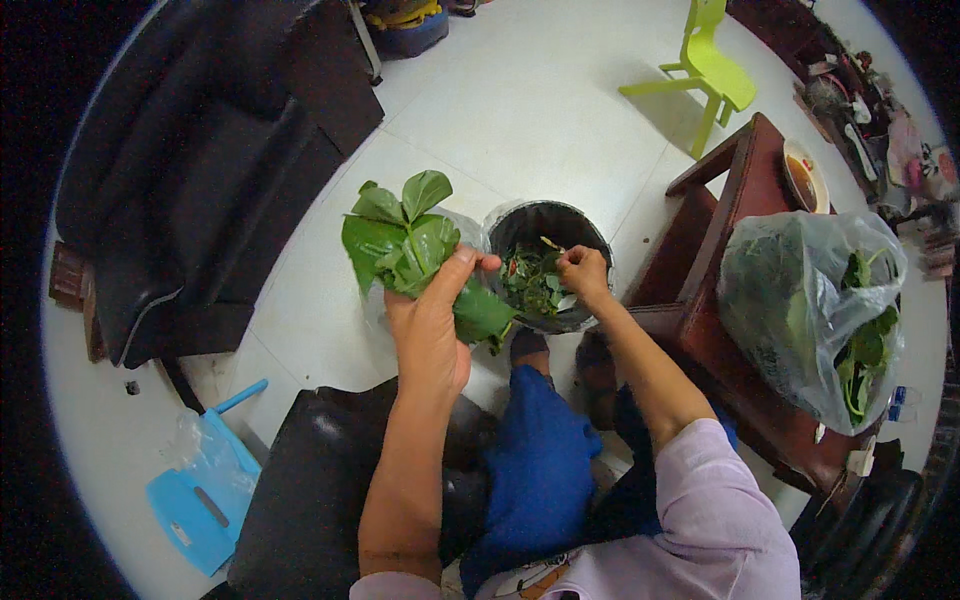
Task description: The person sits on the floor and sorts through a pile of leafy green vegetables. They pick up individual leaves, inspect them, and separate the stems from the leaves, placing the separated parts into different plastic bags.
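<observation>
My left hand is closed around a bunch of broad green leaves, its thumb lying across the stems. Stem ends poke out below the palm. Over the black-lined bin, the fingers of my right hand pinch a small yellowish plant scrap. Inside the bin lies a heap of green leaf and stem scraps, with small reddish and white bits among them. A clear plastic bag shows partly behind the bunch, mostly hidden by it.
To the right, a reddish-brown table carries a translucent bag of greens and a bowl of brown liquid. A lime-green chair stands beyond. Leftward are a black sofa and a blue plastic stool or chair.
</observation>
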{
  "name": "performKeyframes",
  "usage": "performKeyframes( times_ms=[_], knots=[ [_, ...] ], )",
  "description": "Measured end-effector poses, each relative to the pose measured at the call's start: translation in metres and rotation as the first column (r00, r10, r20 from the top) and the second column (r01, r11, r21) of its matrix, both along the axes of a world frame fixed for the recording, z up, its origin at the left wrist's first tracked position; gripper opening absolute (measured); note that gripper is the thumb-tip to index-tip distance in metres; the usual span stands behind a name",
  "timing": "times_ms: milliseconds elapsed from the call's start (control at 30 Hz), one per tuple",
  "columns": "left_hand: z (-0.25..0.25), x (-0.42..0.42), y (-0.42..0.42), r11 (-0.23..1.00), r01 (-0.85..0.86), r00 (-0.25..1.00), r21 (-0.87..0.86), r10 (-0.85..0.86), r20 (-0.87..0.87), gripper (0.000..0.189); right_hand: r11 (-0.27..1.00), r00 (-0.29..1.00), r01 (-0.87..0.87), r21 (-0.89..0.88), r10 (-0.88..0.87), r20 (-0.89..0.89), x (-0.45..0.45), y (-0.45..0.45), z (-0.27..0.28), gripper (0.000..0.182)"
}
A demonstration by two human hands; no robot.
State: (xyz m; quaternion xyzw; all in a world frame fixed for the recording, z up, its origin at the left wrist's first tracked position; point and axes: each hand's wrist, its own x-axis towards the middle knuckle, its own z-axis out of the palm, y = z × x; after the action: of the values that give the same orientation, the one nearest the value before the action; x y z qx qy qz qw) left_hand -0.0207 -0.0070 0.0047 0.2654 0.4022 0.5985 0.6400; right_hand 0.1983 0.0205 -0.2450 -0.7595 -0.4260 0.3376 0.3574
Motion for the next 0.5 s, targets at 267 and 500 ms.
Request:
performKeyframes(
  times_ms=[267,500],
  knots=[
    [-0.007,0.002,0.000,0.993,0.114,0.993,-0.016,-0.114,-0.007,0.019,0.985,0.901,0.026,0.168,0.050,-0.431,0.002,-0.022,0.119,0.005],
    [-0.014,0.007,-0.002,0.976,0.216,0.976,0.011,-0.216,-0.009,0.021,0.915,0.897,0.085,0.393,0.102,-0.431,-0.021,-0.045,0.177,0.012]
  ],
)
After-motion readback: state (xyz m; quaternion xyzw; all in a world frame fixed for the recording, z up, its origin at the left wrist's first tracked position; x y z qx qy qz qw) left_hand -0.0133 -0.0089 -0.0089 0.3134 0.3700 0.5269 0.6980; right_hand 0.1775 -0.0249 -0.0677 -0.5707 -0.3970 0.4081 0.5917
